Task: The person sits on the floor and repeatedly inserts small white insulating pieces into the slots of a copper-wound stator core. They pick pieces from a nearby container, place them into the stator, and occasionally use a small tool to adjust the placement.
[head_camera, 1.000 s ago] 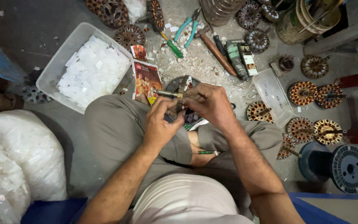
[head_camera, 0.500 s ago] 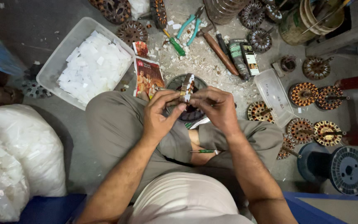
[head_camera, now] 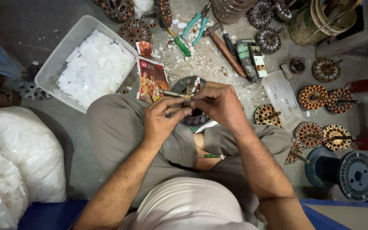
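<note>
I sit cross-legged on the floor with both hands together over my knees. My left hand (head_camera: 162, 119) grips a thin metal rod (head_camera: 170, 93) whose tip sticks out to the left. My right hand (head_camera: 218, 102) pinches a small strip of stiff paper (head_camera: 190, 87) against the rod. Right under the hands lies a round motor stator (head_camera: 183, 84), mostly hidden by them. A small green screwdriver (head_camera: 208, 156) rests on my leg.
A clear plastic tub (head_camera: 60, 59) of white paper pieces stands at the left, with a printed leaflet (head_camera: 152, 79) beside it. Pliers (head_camera: 194, 23), a wooden-handled hammer (head_camera: 226, 49), several copper-wound stators (head_camera: 324, 96), a wire spool (head_camera: 356, 174) and white sacks (head_camera: 18, 157) surround me.
The hands have closed together around the rod and paper strip and shifted slightly; the strip now stands upright between the fingers. The view has tilted a little.
</note>
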